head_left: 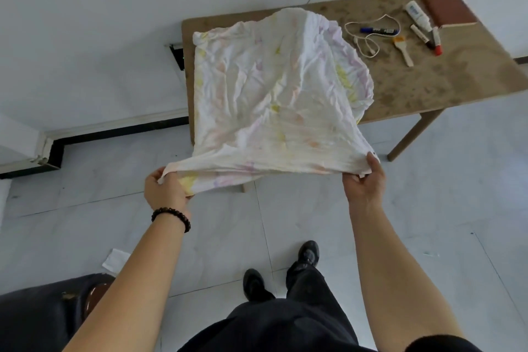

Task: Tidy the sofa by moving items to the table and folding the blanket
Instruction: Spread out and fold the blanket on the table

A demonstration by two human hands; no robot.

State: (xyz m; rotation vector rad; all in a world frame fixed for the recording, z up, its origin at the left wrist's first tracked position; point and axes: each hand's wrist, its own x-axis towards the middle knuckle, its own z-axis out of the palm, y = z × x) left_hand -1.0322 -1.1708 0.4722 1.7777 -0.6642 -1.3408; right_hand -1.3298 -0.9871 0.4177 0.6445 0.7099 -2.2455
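The forearms (137, 266) reach forward from the near edge. The left hand (167, 188) and right hand (364, 180) each have fingers (372, 163) clamped on a near corner of the blanket (274, 88), pulling that edge taut and off the floor (285, 223), likely for a fold. Its far half lies on the surface (414, 86); its long axis appears to run away from the person.

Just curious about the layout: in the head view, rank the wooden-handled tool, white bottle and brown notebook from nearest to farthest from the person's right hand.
From the right hand, gripping the blanket:
1. Wooden-handled tool, right of the blanket, nearest.
2. White bottle, farther back.
3. Brown notebook, far right corner of the table, farthest.
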